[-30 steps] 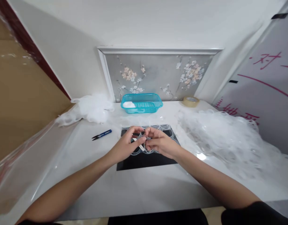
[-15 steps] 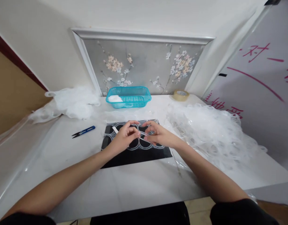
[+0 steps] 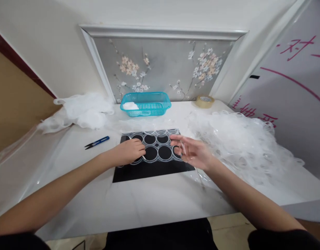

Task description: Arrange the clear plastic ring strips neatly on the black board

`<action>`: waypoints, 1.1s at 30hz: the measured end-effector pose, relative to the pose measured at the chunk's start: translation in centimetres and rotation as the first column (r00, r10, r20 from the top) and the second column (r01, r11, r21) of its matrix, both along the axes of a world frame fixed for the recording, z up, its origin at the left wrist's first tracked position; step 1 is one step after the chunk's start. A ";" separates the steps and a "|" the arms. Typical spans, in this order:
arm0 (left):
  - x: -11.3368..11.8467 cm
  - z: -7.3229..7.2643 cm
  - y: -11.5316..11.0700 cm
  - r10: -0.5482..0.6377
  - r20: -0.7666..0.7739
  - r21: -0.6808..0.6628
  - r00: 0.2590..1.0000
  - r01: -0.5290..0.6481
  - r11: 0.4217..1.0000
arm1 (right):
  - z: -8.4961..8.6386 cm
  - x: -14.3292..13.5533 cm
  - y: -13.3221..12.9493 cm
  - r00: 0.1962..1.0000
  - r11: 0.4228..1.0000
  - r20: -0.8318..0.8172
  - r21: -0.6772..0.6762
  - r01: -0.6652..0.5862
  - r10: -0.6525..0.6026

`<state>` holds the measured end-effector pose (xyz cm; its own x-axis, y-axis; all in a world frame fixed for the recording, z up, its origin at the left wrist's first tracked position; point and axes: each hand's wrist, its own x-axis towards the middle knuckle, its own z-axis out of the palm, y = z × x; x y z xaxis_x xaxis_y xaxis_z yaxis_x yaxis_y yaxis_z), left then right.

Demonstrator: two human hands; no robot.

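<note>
My left hand point(image 3: 130, 152) is closed, palm down, over the left part of a black mat point(image 3: 154, 173). A thin white strip point(image 3: 143, 157) pokes out at its fingertips; the rest is hidden under the fingers. Clear plastic rings point(image 3: 165, 159) lie in rows on the mat, some overlapping at its far edge. Above the mat's right end is my right hand point(image 3: 195, 151), palm turned inward and fingers partly curled. Between its thumb and fingers is a small translucent ring point(image 3: 183, 148), partly hidden and blurred.
A large heap of clear rings point(image 3: 235, 146) covers the table's right side; another white pile point(image 3: 84, 111) lies at back left. Blue-handled thread snips point(image 3: 97, 142) rest left of the mat. Behind stand a turquoise basket point(image 3: 145, 111) with white material inside and a tape roll point(image 3: 204, 101).
My hands, which met over the mat's middle, have separated. The left has moved left and down onto the mat; the right has drawn back to the right with a ring. The view has shifted slightly.
</note>
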<state>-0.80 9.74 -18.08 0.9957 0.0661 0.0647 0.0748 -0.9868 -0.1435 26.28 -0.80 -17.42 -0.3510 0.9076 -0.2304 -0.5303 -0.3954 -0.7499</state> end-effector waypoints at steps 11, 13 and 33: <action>4.9 2.1 -3.1 -0.129 0.341 -0.010 0.931 0.140 0.990 | -1.0 -1.7 -2.1 0.923 0.979 0.338 0.025 -0.204 0.184; 6.4 2.4 -3.5 -0.099 0.332 -0.169 0.938 0.162 0.972 | -0.8 -1.8 -2.3 0.921 0.981 0.354 0.047 -0.188 0.160; 8.6 -5.4 -9.0 0.048 0.290 -0.170 0.956 0.002 0.985 | -4.6 2.2 -2.7 0.332 0.877 0.818 0.475 0.068 -0.469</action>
<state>7.76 0.76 -23.46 0.9329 0.1237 0.3383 0.1117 -0.9922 0.0546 28.47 -3.46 -22.07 0.1614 0.9844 0.0696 0.5026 -0.0213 -0.8643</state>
